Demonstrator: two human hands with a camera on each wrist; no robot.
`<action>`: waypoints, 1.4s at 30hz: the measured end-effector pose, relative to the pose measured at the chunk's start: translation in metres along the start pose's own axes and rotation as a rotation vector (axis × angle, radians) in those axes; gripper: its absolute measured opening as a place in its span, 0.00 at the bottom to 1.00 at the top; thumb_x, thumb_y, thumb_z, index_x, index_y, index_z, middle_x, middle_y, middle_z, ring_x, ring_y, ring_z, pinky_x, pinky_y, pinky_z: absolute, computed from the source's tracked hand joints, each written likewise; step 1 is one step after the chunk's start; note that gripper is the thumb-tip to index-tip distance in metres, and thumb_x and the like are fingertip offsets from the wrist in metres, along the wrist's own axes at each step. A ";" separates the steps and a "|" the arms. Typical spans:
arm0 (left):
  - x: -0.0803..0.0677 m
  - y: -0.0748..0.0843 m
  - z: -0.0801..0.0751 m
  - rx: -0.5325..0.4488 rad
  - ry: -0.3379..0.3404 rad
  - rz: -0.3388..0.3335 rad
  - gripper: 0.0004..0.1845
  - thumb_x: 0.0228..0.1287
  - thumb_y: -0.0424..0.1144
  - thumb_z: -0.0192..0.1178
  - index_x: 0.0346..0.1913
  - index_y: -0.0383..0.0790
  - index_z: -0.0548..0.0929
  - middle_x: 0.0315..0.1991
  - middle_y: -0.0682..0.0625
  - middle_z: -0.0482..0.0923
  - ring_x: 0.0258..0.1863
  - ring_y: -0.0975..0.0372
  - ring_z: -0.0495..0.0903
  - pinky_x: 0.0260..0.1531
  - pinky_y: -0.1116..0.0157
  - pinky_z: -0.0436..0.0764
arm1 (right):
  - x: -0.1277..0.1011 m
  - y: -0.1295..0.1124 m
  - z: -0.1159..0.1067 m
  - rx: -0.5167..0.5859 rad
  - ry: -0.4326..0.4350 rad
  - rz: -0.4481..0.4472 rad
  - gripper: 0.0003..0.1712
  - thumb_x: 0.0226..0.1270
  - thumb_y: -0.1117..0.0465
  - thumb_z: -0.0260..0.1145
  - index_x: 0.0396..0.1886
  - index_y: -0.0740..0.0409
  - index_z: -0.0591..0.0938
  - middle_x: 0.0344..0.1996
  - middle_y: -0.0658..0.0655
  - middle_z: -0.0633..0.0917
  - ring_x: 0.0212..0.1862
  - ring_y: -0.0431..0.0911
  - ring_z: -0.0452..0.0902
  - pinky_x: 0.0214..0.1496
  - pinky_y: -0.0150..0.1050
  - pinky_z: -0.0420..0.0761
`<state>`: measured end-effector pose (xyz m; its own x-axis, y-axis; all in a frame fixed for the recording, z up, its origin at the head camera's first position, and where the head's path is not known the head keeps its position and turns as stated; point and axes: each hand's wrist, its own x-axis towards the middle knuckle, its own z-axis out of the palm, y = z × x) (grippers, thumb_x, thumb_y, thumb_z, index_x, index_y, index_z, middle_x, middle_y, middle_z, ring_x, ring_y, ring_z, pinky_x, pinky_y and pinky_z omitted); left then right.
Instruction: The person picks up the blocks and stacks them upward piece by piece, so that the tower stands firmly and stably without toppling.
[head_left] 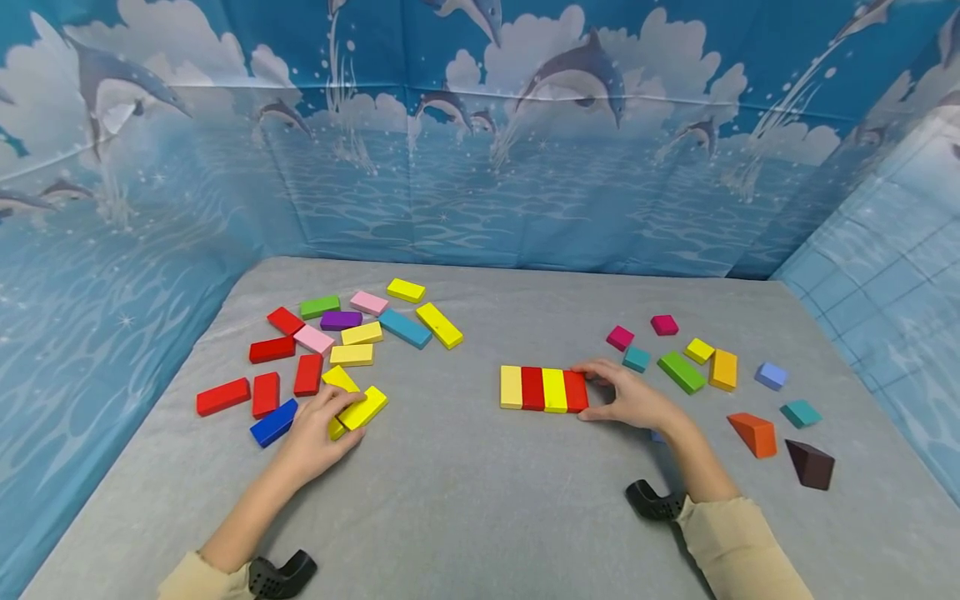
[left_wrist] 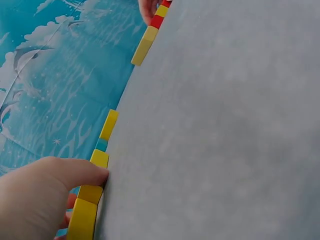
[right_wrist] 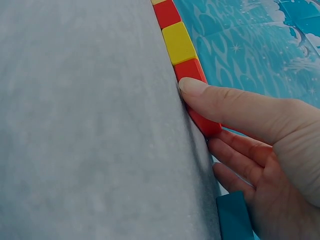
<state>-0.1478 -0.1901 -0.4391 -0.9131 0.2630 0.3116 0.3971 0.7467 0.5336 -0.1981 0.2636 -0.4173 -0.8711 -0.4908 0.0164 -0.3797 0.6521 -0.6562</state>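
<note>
On the left of the head view, my left hand pinches a yellow block between thumb and fingers. Another yellow block shows partly under that hand, and a third yellow block lies just behind it. In the left wrist view the thumb lies against yellow. Right of the middle, my right hand grips the red block at the right end of a row. That row continues leftward with a yellow block, a red block and a pale yellow block, side by side.
Several red blocks, a blue block and pink, purple and green ones surround the left hand. Beyond the right hand lie a green block, an orange wedge and a dark brown wedge. A dolphin-print curtain borders the grey table.
</note>
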 end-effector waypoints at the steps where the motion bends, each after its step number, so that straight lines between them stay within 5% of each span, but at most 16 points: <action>1: 0.000 0.000 0.000 -0.003 0.004 0.003 0.25 0.45 0.31 0.70 0.50 0.38 0.79 0.42 0.46 0.73 0.44 0.54 0.72 0.42 0.52 0.72 | 0.000 0.000 0.000 0.000 0.000 -0.004 0.36 0.49 0.56 0.73 0.58 0.62 0.72 0.53 0.61 0.74 0.53 0.54 0.68 0.55 0.56 0.68; 10: 0.021 0.016 0.006 0.011 0.010 0.144 0.21 0.48 0.31 0.68 0.49 0.37 0.81 0.41 0.45 0.73 0.41 0.56 0.72 0.41 0.55 0.75 | -0.001 0.000 -0.002 0.000 0.005 -0.012 0.35 0.49 0.56 0.73 0.57 0.62 0.72 0.52 0.61 0.74 0.52 0.54 0.68 0.55 0.56 0.69; 22: 0.118 0.069 0.062 -0.049 -0.185 0.285 0.19 0.57 0.34 0.63 0.53 0.40 0.79 0.46 0.46 0.71 0.45 0.56 0.70 0.46 0.59 0.72 | 0.000 0.000 0.000 0.008 -0.003 -0.019 0.36 0.49 0.56 0.73 0.58 0.61 0.71 0.54 0.60 0.73 0.54 0.53 0.68 0.57 0.55 0.68; 32: 0.170 0.112 0.112 -0.080 -0.368 0.265 0.19 0.63 0.35 0.57 0.57 0.43 0.76 0.52 0.45 0.68 0.48 0.56 0.69 0.48 0.62 0.71 | -0.001 -0.001 -0.001 0.021 0.004 -0.022 0.36 0.49 0.57 0.73 0.58 0.62 0.72 0.54 0.60 0.73 0.54 0.53 0.68 0.57 0.55 0.68; 42: 0.187 0.126 0.140 -0.223 -0.490 0.170 0.19 0.63 0.35 0.56 0.58 0.44 0.76 0.53 0.46 0.69 0.49 0.58 0.69 0.47 0.66 0.71 | -0.002 -0.001 -0.002 0.022 0.002 -0.012 0.37 0.50 0.56 0.73 0.59 0.62 0.70 0.54 0.61 0.73 0.54 0.54 0.68 0.57 0.55 0.68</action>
<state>-0.2816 0.0386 -0.4233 -0.7500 0.6605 0.0346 0.5035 0.5362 0.6775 -0.1966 0.2651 -0.4156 -0.8669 -0.4978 0.0257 -0.3837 0.6334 -0.6720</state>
